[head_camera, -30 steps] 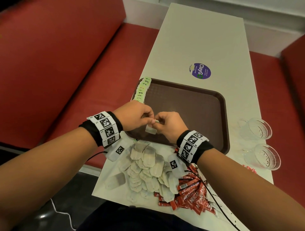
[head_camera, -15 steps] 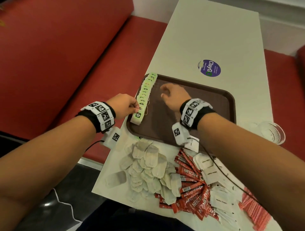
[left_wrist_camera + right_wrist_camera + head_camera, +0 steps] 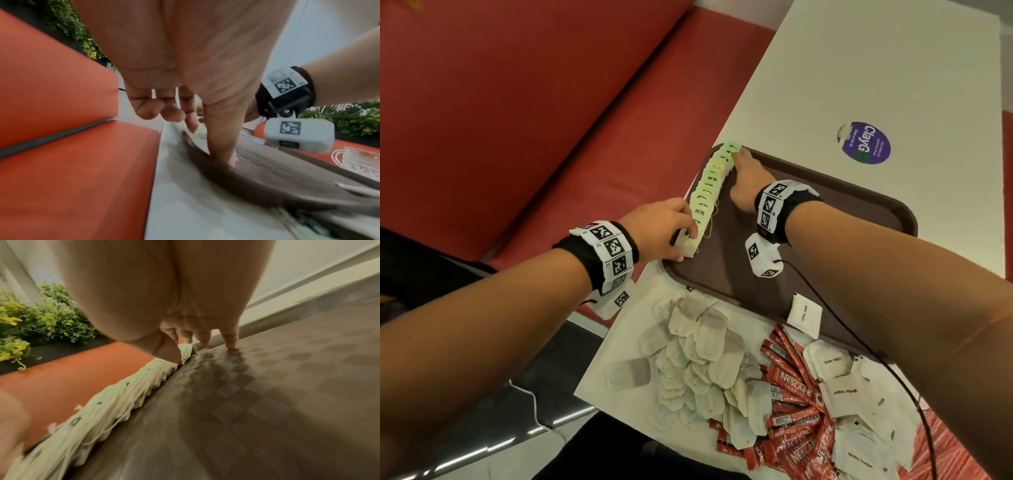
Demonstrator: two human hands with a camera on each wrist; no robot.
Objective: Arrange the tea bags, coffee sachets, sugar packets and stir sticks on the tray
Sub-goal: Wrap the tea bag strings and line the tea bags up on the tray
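**A:** Start at the left. What's there?

**B:** A red bench seat runs along the left side of the white table. The left hand comes in over the table's left edge and pinches the near end of a row of green-tagged tea bags between thumb and fingers.

**A:** Where does that row sit?

**B:** Along the left rim of the brown tray, bags overlapped, running from the near left corner to the far left corner.

**A:** And the right hand?

**B:** It lies on the tray just beside the row. Its fingers are stretched out, tips touching the tray floor; the thumb presses the far end of the row. It grasps nothing.

**A:** What lies nearer the person?

**B:** On the table in front of the tray, a loose pile of untagged tea bags. Right of it, red Nescafé coffee sachets fan out, partly under the bags. Further right, white sugar packets are scattered, one overlapping the tray's near rim.

**A:** Anything beyond the tray?

**B:** A purple round sticker on the tabletop. The left wrist view shows a glass cup past the tray.
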